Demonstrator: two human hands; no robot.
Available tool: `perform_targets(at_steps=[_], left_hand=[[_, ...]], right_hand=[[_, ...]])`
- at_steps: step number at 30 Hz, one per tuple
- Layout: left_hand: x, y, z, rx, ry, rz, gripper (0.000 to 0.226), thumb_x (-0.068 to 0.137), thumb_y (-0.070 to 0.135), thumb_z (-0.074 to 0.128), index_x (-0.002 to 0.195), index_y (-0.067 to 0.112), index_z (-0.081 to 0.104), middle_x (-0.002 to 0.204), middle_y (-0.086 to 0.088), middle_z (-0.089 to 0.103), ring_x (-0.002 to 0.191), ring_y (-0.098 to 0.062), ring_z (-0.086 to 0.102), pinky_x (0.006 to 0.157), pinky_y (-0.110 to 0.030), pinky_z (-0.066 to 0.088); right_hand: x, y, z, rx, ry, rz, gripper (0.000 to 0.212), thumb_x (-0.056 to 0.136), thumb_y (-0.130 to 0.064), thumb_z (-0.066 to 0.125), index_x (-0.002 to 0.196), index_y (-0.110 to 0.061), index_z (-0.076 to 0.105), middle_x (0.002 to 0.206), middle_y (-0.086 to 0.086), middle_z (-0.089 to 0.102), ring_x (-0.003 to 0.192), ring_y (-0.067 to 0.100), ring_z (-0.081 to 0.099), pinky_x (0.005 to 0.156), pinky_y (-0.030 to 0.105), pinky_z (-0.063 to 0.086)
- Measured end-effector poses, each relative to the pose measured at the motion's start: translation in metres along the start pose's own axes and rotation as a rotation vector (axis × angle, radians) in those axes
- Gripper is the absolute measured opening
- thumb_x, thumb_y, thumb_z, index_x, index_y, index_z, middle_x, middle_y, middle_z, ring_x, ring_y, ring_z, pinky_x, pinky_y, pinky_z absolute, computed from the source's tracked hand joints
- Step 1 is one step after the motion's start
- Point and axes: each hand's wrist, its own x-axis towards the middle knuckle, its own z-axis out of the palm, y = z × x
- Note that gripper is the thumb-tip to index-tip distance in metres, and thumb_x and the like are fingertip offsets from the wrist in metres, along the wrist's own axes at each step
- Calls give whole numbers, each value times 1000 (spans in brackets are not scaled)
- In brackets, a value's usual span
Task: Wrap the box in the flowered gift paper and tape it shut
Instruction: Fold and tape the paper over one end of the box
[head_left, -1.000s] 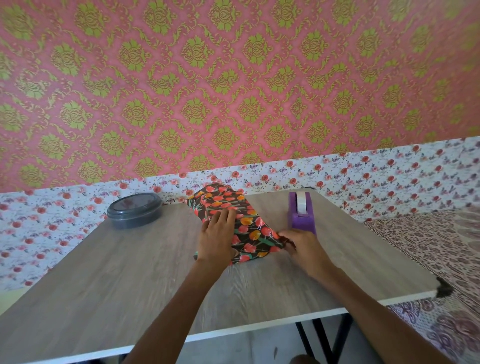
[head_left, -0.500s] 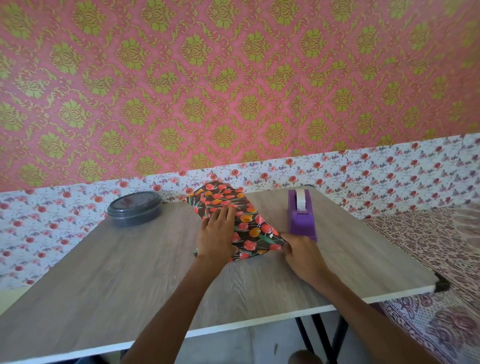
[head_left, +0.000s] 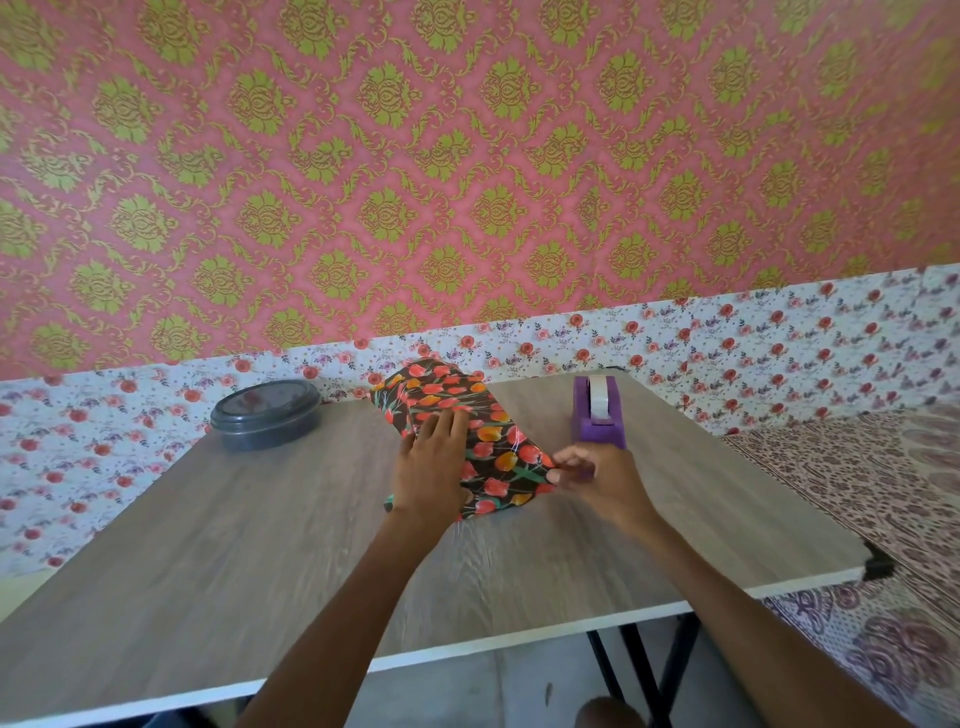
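Head view: glossy, thin gift paper (head_left: 488, 441) is pressed over the hidden box, mid-worktop (head_left: 260, 545), by the flat, straight-fingered left hand (head_left: 431, 467). Its right flap seems, through blur, to be pinched by the right hand (head_left: 597, 478). If pressure is eased, the slick sheet could spring open before tape is drawn from the purple plastic dispenser (head_left: 597, 415) just behind.

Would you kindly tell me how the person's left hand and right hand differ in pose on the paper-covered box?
The left hand lies flat on top of the flowered gift paper, fingers straight, while the right hand pinches the paper's right end with curled fingers. The left hand rests on the paper's left part; the right hand is at its right edge, just in front of the purple tape dispenser. Both touch the paper.
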Motion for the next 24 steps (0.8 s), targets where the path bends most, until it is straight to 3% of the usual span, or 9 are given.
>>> perform_targets(at_steps=[3, 7, 11, 14, 17, 18, 20, 22, 24], left_hand=[[1, 0, -1, -5, -4, 0, 97, 72, 36, 85, 144, 21, 20, 153, 2, 29, 144, -22, 26, 118, -45, 27], [0, -1, -1, -3, -5, 4, 97, 73, 39, 84, 143, 21, 20, 153, 3, 28, 144, -22, 26, 117, -44, 26], [-1, -1, -1, -4, 4, 1, 98, 72, 39, 84, 144, 21, 19, 151, 4, 29, 143, -21, 26, 116, -42, 27], [-1, 0, 0, -4, 18, -2, 99, 73, 38, 84, 145, 20, 20, 151, 4, 30, 142, -20, 27, 115, -41, 28], [0, 2, -2, 2, 6, -11, 99, 73, 35, 84, 146, 19, 19, 151, 4, 29, 142, -21, 27, 116, -42, 28], [0, 3, -3, 7, 3, -15, 98, 73, 34, 84, 145, 19, 19, 151, 4, 29, 142, -21, 27, 115, -43, 28], [1, 6, -5, 19, 4, -23, 96, 73, 29, 85, 144, 19, 21, 150, 4, 30, 141, -21, 28, 114, -43, 30], [2, 6, -4, 21, 5, -26, 96, 72, 26, 85, 143, 19, 21, 150, 4, 30, 140, -21, 29, 113, -43, 32], [3, 6, -3, 18, 9, -21, 97, 73, 26, 85, 145, 19, 19, 151, 4, 29, 140, -21, 28, 114, -43, 32]], right_hand=[[4, 2, 3, -40, 72, 17, 13, 75, -12, 84, 86, -10, 78, 76, 0, 74, 64, -3, 64, 61, 7, 43], [6, -3, 3, -131, 63, 20, 10, 76, -17, 83, 84, -16, 76, 70, -12, 69, 64, -7, 63, 60, 7, 44], [15, -9, -8, -528, -101, -22, 18, 84, -6, 69, 90, -22, 76, 82, -7, 72, 79, 7, 67, 71, 22, 51], [26, -15, -25, -497, 49, 29, 24, 85, -3, 62, 88, -23, 76, 85, -8, 74, 80, 10, 68, 76, 30, 57], [38, -23, -42, -524, 341, 71, 19, 91, -8, 55, 86, -16, 71, 85, -1, 70, 79, 20, 65, 65, 30, 52], [42, -21, -47, -574, 384, 135, 19, 94, -13, 52, 84, -15, 68, 84, 2, 67, 79, 22, 63, 63, 30, 49], [52, -11, -55, -586, 307, 343, 31, 98, -27, 48, 75, -11, 60, 75, 6, 60, 72, 24, 59, 59, 29, 45], [62, -6, -60, -321, 158, 582, 38, 98, -32, 52, 68, -11, 51, 61, 4, 49, 54, 18, 46, 50, 26, 35], [71, -8, -66, 23, 91, 783, 27, 94, -26, 62, 75, -9, 55, 57, 2, 41, 46, 12, 33, 45, 23, 25]])
